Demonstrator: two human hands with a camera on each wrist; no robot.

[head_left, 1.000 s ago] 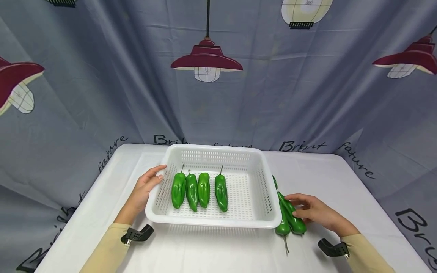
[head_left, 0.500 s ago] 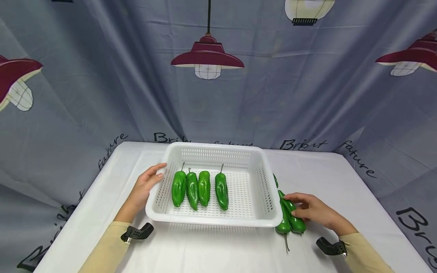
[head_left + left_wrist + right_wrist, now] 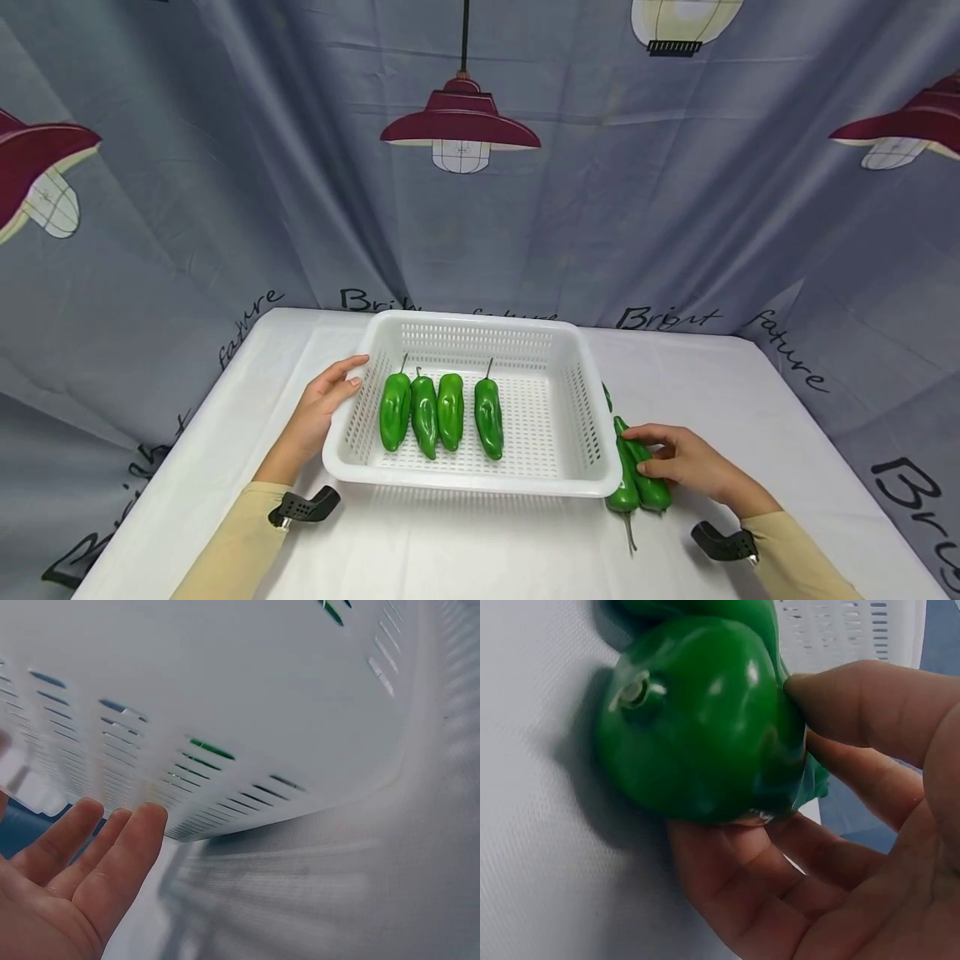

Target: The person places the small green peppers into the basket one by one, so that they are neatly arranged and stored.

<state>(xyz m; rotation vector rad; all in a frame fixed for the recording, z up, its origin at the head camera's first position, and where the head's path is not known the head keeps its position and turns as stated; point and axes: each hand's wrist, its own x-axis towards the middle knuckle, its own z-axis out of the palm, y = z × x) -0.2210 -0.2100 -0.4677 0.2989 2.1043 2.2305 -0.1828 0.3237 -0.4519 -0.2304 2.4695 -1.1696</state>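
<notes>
A white perforated plastic basket (image 3: 480,484) stands on the table, with several green peppers (image 3: 488,421) lying lengthwise in its left and middle part. At its left end my left hand (image 3: 309,421) touches the outside near the rim; in the left wrist view its relaxed fingers (image 3: 124,870) lie along the slotted wall. Right of the basket, my right hand (image 3: 692,465) holds a green pepper (image 3: 697,727) between thumb and fingers, low over the white cloth. Beside it lies a long-stemmed green pepper (image 3: 622,499). Another pepper (image 3: 607,397) is mostly hidden behind the basket's right wall.
White cloth covers the table (image 3: 420,546). Behind and at both sides hangs a grey-blue curtain (image 3: 300,167) printed with lamps and lettering. A black camera band (image 3: 303,505) sits on the left wrist, another black band (image 3: 723,542) on the right.
Both hands, the basket and the peppers keep nearly the same places. The head view shifts slightly; the right forearm moves a little to the left.
</notes>
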